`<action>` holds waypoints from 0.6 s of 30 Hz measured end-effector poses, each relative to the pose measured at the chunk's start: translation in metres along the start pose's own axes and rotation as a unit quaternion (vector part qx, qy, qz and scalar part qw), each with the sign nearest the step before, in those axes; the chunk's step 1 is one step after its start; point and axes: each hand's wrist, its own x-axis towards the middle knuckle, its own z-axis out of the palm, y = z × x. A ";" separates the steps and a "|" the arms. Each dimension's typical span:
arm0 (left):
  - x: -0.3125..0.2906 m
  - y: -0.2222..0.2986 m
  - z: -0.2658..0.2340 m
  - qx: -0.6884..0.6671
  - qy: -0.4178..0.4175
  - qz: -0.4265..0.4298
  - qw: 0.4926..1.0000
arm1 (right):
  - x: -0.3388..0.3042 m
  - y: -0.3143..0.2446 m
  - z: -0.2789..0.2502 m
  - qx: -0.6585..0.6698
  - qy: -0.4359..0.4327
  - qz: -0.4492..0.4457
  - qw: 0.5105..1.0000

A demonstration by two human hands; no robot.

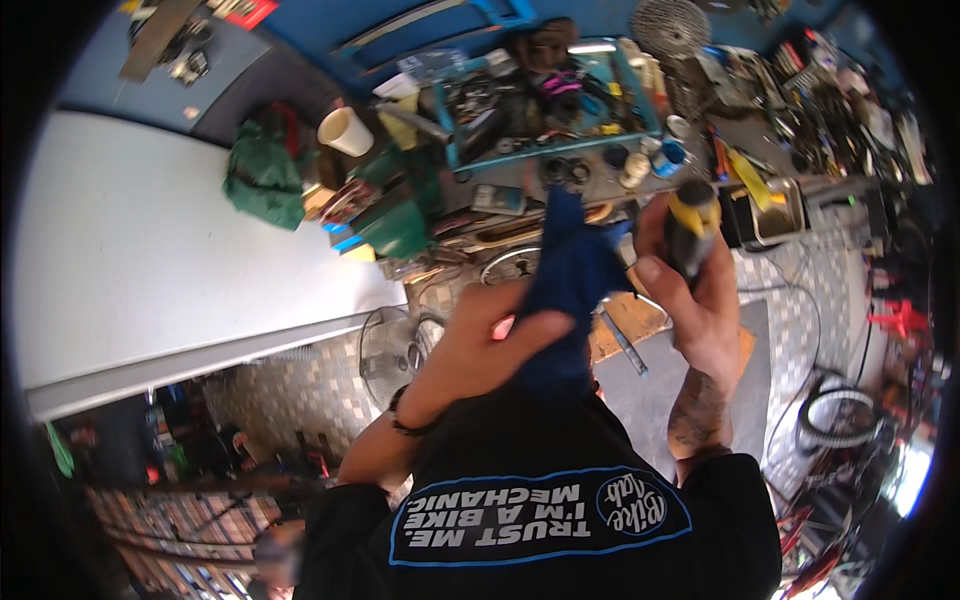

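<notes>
Left hand (pixel 490 345)'s closed on a blue cloth (pixel 568 275), right hand (pixel 708 315)'s wrapped round some black-and-yellow object (pixel 690 232), too blurry to name, both by the bench (pixel 527 178)'s near edge. Blue tray (pixel 510 157) behind is crammed with jumbled parts; metal tray (pixel 782 224) at that edge's got a yellow tool (pixel 750 180) over its rim.

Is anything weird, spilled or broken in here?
I see nothing clearly spilled or broken. The messiest spot is the blue tray near the top, where dark parts lie jumbled together. The white cup seems to lean, but the curved lens may cause that.
</notes>
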 end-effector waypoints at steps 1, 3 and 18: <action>-0.021 -0.004 -0.017 -0.102 0.079 -0.007 0.992 | 0.009 0.005 0.014 -0.009 -0.013 0.002 1.000; -0.066 -0.010 -0.049 -0.421 0.189 -0.004 0.887 | 0.028 0.016 0.047 -0.030 -0.018 0.018 0.999; -0.100 0.020 -0.221 -0.159 0.518 0.194 0.818 | 0.073 0.066 0.366 0.114 -0.132 -0.268 0.948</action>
